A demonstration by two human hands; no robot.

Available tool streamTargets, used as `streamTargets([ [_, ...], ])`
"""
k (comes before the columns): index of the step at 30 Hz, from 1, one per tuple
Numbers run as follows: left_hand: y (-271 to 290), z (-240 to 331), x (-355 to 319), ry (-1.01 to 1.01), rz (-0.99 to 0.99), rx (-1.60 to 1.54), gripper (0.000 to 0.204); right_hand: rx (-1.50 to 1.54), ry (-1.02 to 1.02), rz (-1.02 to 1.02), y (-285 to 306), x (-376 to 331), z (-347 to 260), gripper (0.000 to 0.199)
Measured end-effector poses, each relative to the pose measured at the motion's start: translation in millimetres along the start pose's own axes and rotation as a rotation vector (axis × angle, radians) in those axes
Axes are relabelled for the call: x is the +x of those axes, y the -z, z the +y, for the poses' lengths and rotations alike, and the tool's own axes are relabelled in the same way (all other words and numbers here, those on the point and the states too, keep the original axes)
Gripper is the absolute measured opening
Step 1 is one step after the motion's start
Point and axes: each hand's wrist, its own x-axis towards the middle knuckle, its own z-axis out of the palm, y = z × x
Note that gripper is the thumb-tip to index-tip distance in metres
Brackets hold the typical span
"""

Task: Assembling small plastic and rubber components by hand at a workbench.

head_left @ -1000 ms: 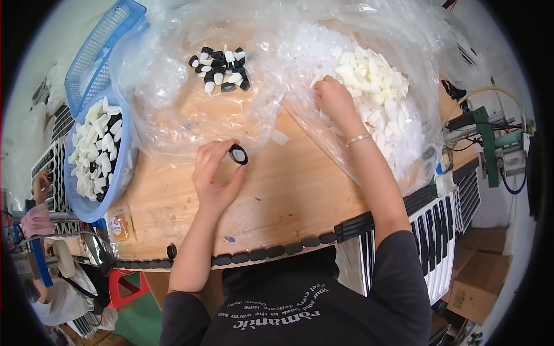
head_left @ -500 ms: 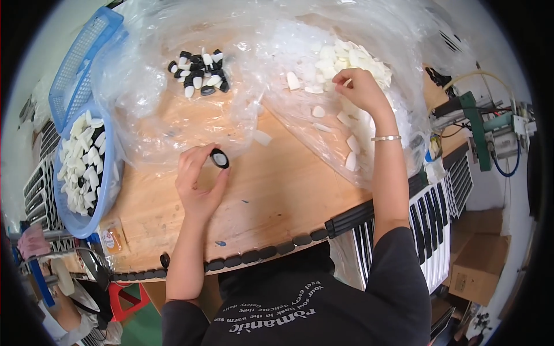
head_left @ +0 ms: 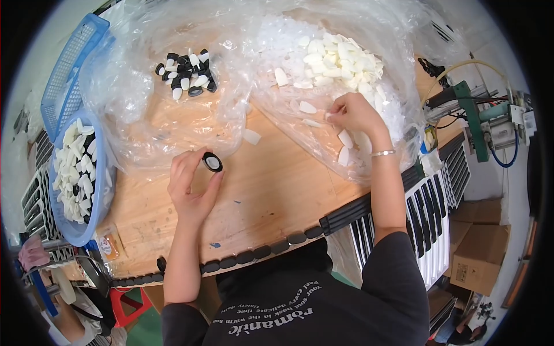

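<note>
Between the thumb and fingers of my left hand (head_left: 192, 187) is a small black oval ring-like piece (head_left: 213, 162) with a white centre, held above the wooden table. My right hand (head_left: 359, 118) is pinched at the edge of a clear plastic sheet, and a bit of a white piece (head_left: 328, 115) shows at its fingertips, mostly hidden. Beside it lie loose white oval pieces (head_left: 344, 138), with a heap of cream-white pieces (head_left: 340, 60) just beyond. Farther left, a cluster of black pieces with white tongues (head_left: 187, 73) rests on the sheeting.
At the left stands a blue basin (head_left: 75, 233) full of white and black pieces, with a blue mesh basket (head_left: 72, 75) behind it. Black oval pieces (head_left: 244, 257) line the table's near edge. A green metal fixture (head_left: 474, 121) and cardboard boxes (head_left: 478, 248) are at the right.
My right hand has come nearer, off the heap, and its fingers have closed at the loose white pieces. The left hand still holds the black oval piece. The whole view has shifted slightly.
</note>
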Motion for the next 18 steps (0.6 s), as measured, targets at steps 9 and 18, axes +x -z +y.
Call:
streamTargets([
  [9,-0.2,0.8,1.0,0.009,-0.007,-0.029,0.046,-0.015,0.171,0.04,4.6,4.0,22.0,0.009],
  [18,0.3,-1.2,3.0,-0.082,-0.007,-0.009,0.048,-0.232,0.439,0.254,-51.6,54.2,5.0,0.012],
])
